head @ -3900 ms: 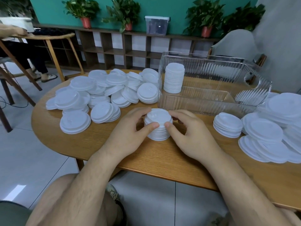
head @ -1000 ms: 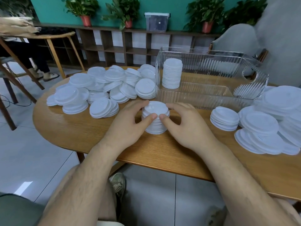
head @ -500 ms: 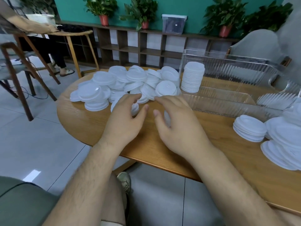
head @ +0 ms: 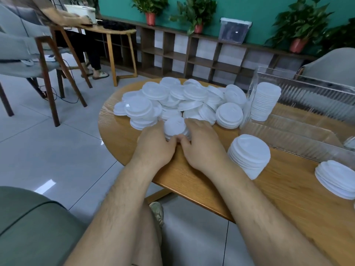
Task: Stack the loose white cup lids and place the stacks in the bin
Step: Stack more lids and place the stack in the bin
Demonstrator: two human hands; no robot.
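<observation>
A short stack of white cup lids (head: 175, 127) is held between the left grip (head: 153, 148) and the right grip (head: 203, 146). Both are closed round its sides, thumbs nearly meeting in front. It is kept at the near edge of the loose lid pile (head: 192, 96) on the wooden desk (head: 192, 175). A taller stack (head: 266, 100) is stood in the left corner of the clear ribbed bin (head: 311, 96). A leaning stack (head: 249, 152) is seen just before the bin.

hands (head: 153, 148) clasping lid stack (head: 174, 127), round table (head: 119, 137)
</observation>
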